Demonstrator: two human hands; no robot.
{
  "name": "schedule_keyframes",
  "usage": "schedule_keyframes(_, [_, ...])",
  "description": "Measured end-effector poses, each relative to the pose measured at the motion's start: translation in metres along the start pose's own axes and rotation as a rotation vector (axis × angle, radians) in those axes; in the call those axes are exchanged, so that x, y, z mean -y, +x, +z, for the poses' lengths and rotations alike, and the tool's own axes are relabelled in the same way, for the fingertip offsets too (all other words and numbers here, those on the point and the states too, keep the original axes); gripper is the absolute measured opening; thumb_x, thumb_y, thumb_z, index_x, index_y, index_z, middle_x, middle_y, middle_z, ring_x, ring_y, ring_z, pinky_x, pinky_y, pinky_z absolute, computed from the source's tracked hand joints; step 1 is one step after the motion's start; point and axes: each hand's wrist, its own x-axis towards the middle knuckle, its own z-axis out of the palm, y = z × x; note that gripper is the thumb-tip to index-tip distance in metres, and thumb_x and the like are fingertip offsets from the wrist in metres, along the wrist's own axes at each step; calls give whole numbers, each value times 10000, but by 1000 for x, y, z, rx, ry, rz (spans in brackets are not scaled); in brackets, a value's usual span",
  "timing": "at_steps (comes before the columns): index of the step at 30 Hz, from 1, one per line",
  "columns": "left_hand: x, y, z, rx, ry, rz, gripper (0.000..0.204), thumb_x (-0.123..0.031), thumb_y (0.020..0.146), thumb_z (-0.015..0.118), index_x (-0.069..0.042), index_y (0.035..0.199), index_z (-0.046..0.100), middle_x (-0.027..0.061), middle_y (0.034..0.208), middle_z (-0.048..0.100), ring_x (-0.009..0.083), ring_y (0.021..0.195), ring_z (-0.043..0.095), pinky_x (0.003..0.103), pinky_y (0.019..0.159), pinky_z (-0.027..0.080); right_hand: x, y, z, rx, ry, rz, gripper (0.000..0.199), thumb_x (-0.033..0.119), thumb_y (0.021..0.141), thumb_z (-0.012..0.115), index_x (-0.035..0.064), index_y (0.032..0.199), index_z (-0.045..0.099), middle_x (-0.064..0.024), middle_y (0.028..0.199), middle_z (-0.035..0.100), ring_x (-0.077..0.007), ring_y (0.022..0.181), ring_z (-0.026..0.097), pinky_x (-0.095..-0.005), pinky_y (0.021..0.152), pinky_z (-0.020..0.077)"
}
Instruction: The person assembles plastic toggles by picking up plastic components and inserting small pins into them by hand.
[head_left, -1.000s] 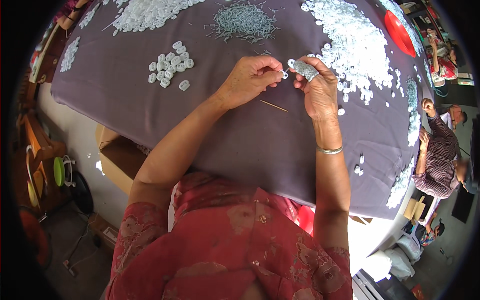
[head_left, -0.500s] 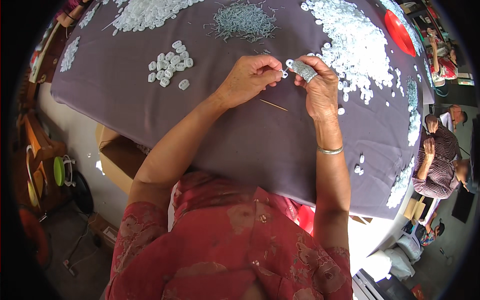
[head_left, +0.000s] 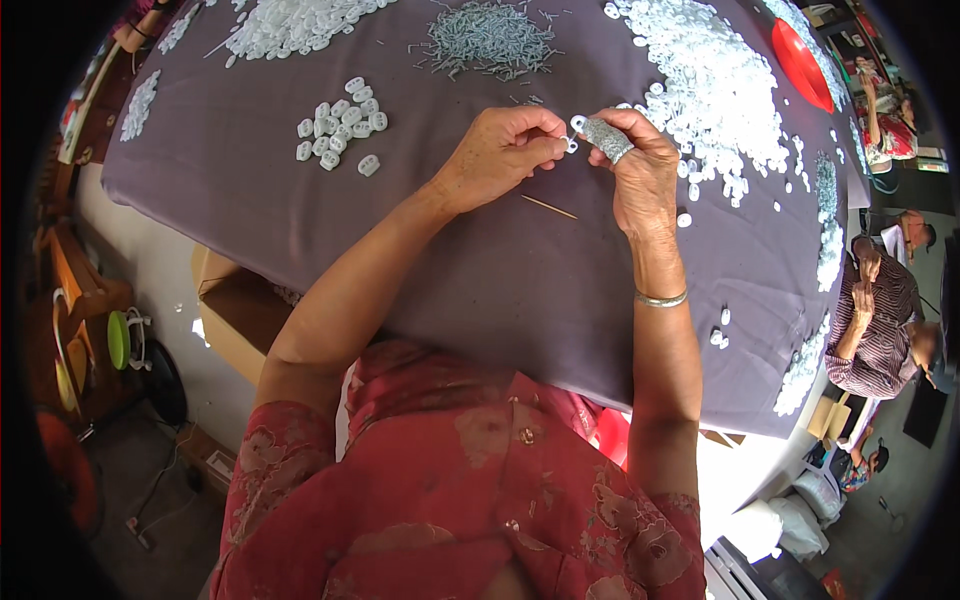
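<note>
Tablecloth (head_left: 480,280) all dull purple-grey in the head view, left hand (head_left: 500,150) up at 12 o'clock, tight pinch on a small white piece (head_left: 571,145) around 1 o'clock; right hand (head_left: 645,175) past 1, curled, silvery finger wrap (head_left: 607,140) with white ringed bit (head_left: 578,123) at its tip, tbh can't tell if actually gripped; thin stick (head_left: 549,206) at 1 o'clock, grey pins (head_left: 488,42) at 12

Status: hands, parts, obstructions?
Left hand pinching white piece. Right hand holding second piece. Stick on cloth, clear of both hands.
</note>
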Motion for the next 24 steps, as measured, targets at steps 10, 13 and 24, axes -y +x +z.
schedule_keyframes(10, [0, -1, 0, -5, 3, -10, 137, -148, 878, 604, -42, 963, 618, -11, 793, 597, 52, 701, 537, 194, 595, 437, 1, 0, 0, 3, -17, -5, 96, -4, 813, 626, 28, 898, 658, -42, 794, 646, -66, 599, 528, -197, 562, 443])
schedule_keyframes(13, [-1, -1, 0, 2, 0, -17, 139, -146, 878, 603, -43, 970, 618, -7, 799, 601, 54, 709, 543, 194, 599, 439, 1, 0, 0, 8, -3, -15, 97, -8, 813, 622, 27, 896, 659, -41, 798, 645, -68, 600, 529, -195, 563, 440])
schedule_keyframes(24, [1, 0, -1, 14, 14, -4, 138, -135, 877, 600, -38, 974, 617, -5, 801, 602, 53, 705, 540, 197, 595, 438, 1, 1, 0, 34, -78, -102, 118, -48, 795, 612, 23, 871, 667, -1, 793, 634, -52, 684, 549, -191, 595, 464])
